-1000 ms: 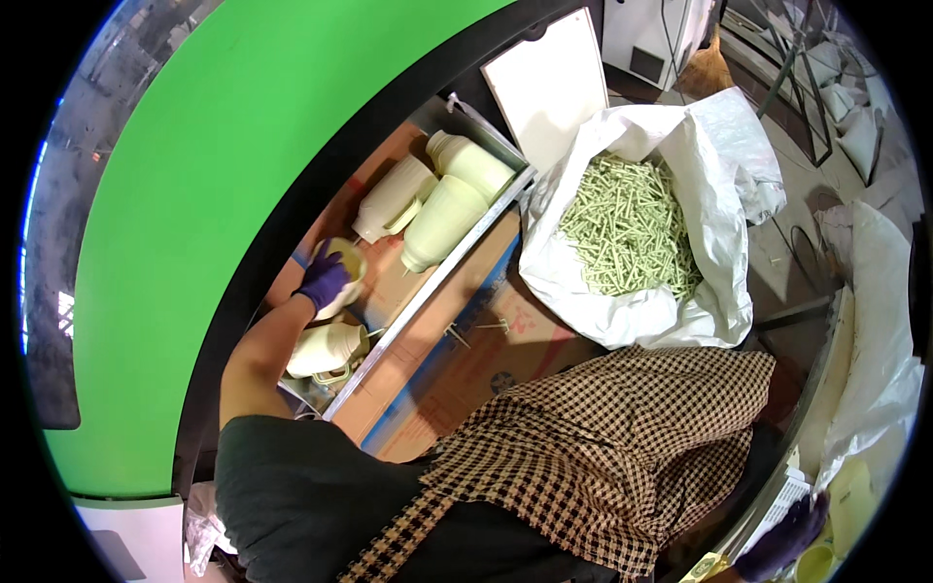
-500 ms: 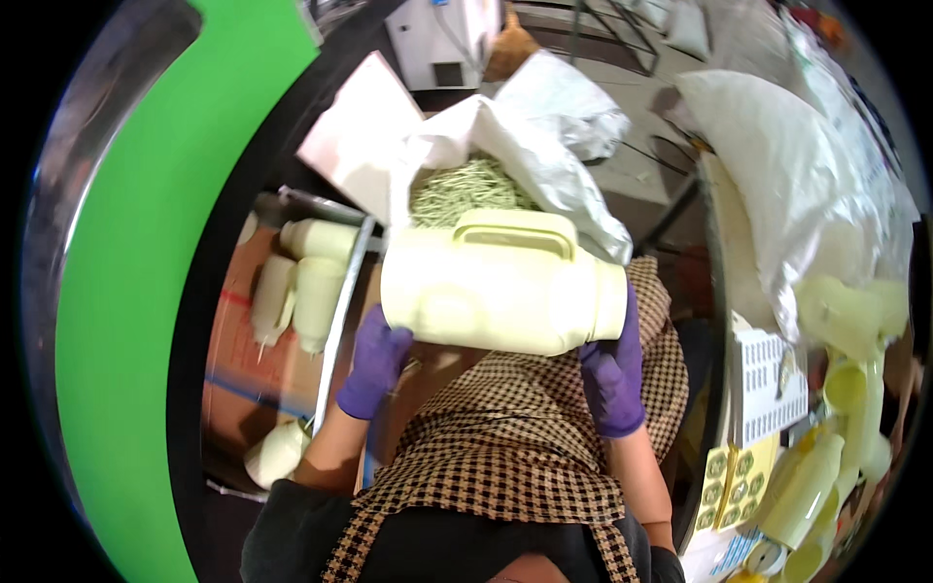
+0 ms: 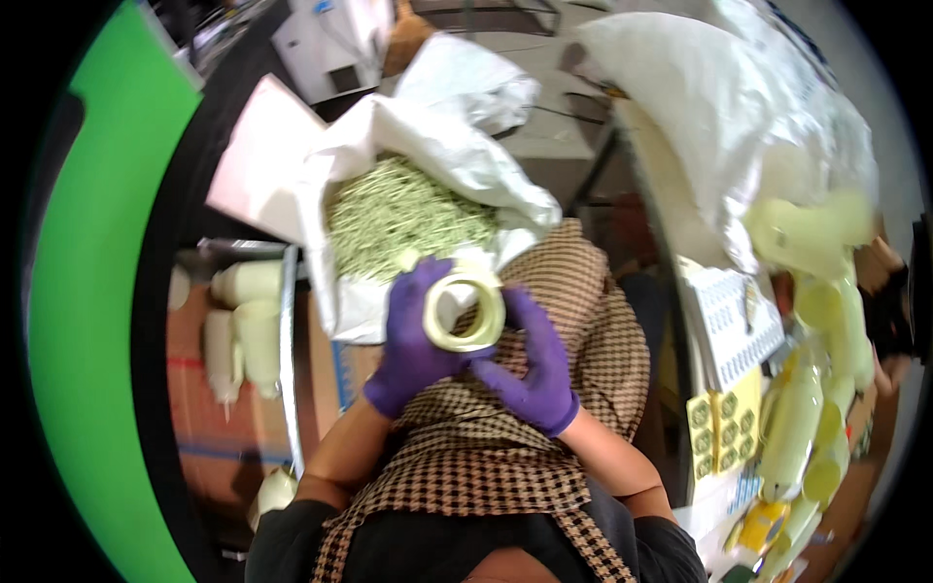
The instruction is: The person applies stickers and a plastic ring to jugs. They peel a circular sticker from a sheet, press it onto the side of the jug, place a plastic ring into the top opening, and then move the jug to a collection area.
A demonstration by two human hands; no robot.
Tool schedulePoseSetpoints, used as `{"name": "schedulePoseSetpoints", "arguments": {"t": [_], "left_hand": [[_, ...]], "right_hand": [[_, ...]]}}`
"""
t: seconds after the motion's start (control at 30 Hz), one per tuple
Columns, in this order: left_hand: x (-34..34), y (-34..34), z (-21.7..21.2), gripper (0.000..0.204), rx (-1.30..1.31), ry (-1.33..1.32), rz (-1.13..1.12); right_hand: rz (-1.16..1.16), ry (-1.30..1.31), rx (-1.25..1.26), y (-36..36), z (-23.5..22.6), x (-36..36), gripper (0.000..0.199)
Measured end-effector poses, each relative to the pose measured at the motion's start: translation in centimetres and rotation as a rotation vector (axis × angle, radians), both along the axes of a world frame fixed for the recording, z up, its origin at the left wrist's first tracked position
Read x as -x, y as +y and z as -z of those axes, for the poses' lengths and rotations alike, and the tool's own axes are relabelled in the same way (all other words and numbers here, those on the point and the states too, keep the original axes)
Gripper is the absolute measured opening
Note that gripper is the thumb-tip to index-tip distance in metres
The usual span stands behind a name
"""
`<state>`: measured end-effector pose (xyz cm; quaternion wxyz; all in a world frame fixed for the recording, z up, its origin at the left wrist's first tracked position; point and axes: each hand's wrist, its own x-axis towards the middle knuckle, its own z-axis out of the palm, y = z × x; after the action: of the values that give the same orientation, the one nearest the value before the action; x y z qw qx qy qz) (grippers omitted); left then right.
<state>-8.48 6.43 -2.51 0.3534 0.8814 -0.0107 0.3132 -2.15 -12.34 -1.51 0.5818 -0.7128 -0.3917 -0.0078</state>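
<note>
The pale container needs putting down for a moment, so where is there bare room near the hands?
Both hands, left and right, grip the container over the checked apron; that lap is the nearest free patch. The brown surface below the cream bottles has bare room too. The white sack of green sticks and the yellow bottles on the right are crowded.

A white sack (image 3: pixel 466 165) of pale green sticks (image 3: pixel 408 219) sits far centre. Cream bottles (image 3: pixel 248 321) lie left; yellow-green bottles (image 3: pixel 807 418) crowd the right.
</note>
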Motion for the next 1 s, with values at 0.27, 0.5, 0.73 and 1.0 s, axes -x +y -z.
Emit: {"name": "schedulePoseSetpoints", "arguments": {"t": [0.27,0.5,0.73,1.0], "left_hand": [[1.3,3.3,-1.4,0.061,-0.151,0.112,0.234],[-0.8,1.9,-0.9,0.054,-0.217,0.109,0.308],[-1.3,0.4,-1.2,0.062,-0.247,0.119,0.310],[-1.3,1.0,-0.7,0.061,-0.225,0.077,0.324]], "right_hand": [[0.656,-0.673,0.283,-17.4,-7.0,-15.4,0.028],[0.731,-0.466,1.129,-27.6,-1.9,-39.7,0.049],[0.758,-0.135,0.797,-21.9,-0.6,-44.8,0.037],[0.867,0.255,0.816,-26.9,-10.3,-37.8,0.038]]}}
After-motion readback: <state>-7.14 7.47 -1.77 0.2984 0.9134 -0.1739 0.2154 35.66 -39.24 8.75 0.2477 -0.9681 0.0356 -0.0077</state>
